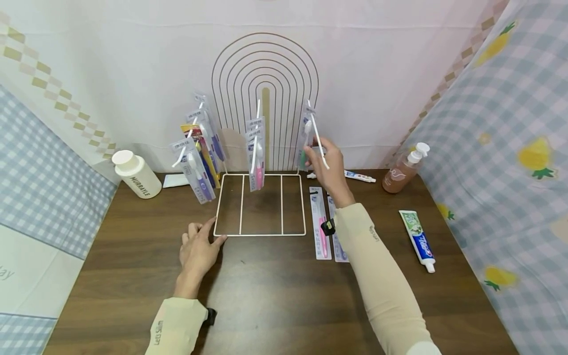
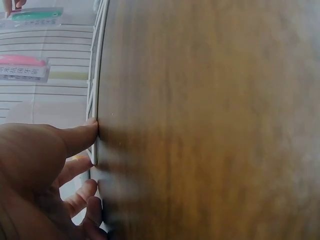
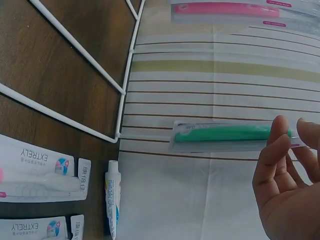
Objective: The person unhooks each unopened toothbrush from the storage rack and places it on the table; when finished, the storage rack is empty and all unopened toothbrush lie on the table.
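A white wire display rack (image 1: 261, 235) stands on the table, its hooks carrying packaged toothbrushes. My left hand (image 1: 199, 249) holds the rack's front left corner between thumb and index finger. At the right hook, my right hand (image 1: 327, 165) pinches the edge of a packaged green toothbrush (image 3: 225, 133); its upper part is out of the right wrist view. Packaged pink toothbrushes (image 1: 259, 172) hang on the middle hook. On the left hook hang packaged purple toothbrushes (image 1: 201, 182) and a yellow-and-red pack (image 1: 208, 158).
Right of the rack lie two packaged toothbrushes (image 1: 317, 212), partly under my right forearm. Farther right are a toothpaste tube (image 1: 418, 240) and a pump bottle (image 1: 401, 172). A small tube (image 1: 359, 176) lies by the back cloth. A white bottle (image 1: 137, 175) stands at left.
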`<state>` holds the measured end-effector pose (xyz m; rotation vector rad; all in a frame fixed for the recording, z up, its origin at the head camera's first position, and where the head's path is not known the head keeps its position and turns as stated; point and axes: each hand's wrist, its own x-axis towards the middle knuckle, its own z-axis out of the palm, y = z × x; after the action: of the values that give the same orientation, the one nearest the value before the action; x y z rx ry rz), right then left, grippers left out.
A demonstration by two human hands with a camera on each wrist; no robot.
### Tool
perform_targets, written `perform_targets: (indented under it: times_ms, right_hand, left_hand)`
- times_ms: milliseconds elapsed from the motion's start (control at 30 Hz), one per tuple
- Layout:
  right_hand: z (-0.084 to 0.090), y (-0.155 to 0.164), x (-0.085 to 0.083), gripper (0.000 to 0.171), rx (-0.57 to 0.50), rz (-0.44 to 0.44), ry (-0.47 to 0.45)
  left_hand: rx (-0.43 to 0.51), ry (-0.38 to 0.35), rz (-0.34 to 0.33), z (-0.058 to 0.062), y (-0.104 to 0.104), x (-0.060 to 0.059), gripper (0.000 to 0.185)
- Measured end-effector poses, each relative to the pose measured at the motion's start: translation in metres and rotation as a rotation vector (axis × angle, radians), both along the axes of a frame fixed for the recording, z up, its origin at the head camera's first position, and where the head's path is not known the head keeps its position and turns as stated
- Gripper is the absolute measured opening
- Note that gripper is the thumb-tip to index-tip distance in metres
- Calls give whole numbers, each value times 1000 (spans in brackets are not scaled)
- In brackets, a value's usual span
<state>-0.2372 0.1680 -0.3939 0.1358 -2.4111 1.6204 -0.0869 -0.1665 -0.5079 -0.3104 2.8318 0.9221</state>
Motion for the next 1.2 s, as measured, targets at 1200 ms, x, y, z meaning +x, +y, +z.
perform_targets:
  times_ms: [1200]
  right_hand:
    - [-2,14,13,25,-261,-128,47]
  left_hand:
    - [-3,4,-1,2,4,3,68]
